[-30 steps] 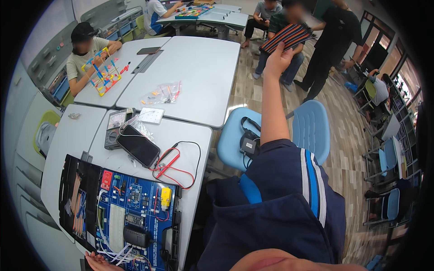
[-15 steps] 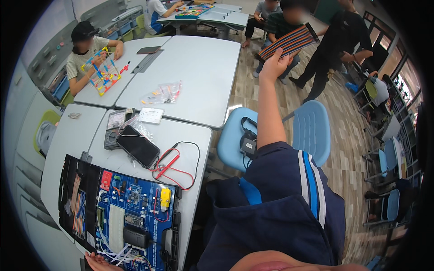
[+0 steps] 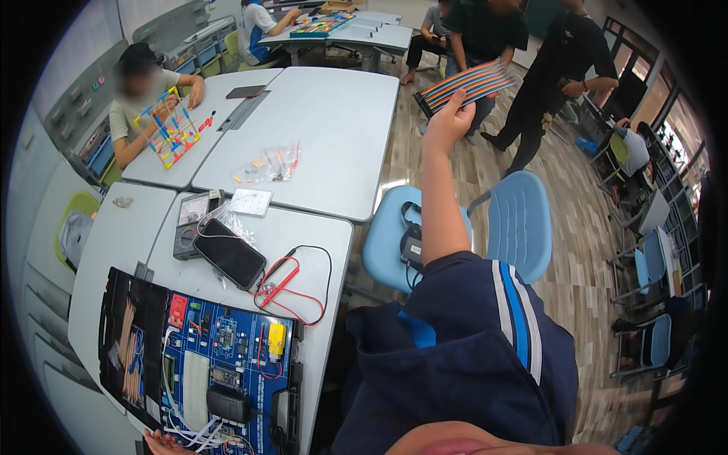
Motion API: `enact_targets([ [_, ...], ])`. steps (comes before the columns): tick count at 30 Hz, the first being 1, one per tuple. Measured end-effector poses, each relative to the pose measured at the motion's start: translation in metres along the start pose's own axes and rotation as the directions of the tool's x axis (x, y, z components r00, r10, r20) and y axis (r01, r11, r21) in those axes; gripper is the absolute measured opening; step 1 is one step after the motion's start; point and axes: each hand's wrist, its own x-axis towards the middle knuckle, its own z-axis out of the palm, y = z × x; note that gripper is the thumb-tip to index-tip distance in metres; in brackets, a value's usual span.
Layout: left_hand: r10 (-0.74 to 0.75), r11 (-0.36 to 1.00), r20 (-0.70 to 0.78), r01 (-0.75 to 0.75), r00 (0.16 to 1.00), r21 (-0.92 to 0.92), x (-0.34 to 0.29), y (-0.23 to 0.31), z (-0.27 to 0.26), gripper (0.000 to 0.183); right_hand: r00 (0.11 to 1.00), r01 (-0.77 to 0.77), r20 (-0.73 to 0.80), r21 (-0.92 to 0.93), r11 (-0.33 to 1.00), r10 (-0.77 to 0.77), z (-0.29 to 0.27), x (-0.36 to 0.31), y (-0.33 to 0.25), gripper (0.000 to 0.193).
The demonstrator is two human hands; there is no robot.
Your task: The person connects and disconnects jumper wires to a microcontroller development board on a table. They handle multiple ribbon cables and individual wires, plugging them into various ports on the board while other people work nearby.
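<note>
Head view: at the left, the lid of an open black case (image 3: 152, 294) holds loose wires, and the left hand (image 3: 163, 443) is by its near corner, cut off by the picture's edge, so I cannot tell how far it is open or whether it holds anything. Next comes the case's blue circuit board (image 3: 256, 360); beyond it on the table lie a multimeter (image 3: 186, 236), a dark phone (image 3: 229, 254) just beside it, and red and black test leads (image 3: 282, 282). A blue chair (image 3: 379, 246) stands right of the table. Farther right, the raised right hand (image 3: 450, 126) pinches a multicoloured ribbon of wires (image 3: 479, 82), thumb and fingers closed on its lower edge, held in the air above the floor.
</note>
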Motion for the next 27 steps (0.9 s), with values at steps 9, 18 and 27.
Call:
enact_targets([
  [9,0.629,0.663,0.113,-0.606,0.769,0.439,0.011,-0.034,-0.002,0.031,0.975,0.221,-0.014,0.168,0.961,-0.222,0.034,0.029,-0.059,0.035],
  [18,0.458,0.831,0.178,-0.491,0.871,0.261,0.005,-0.023,-0.014,0.033,0.898,0.439,-0.034,0.133,0.889,-0.439,0.043,0.044,-0.093,0.038],
  [27,0.418,0.880,0.175,-0.445,0.892,0.167,0.004,-0.013,-0.006,0.041,0.891,0.443,-0.176,0.135,0.886,-0.419,0.048,0.026,-0.108,0.041],
])
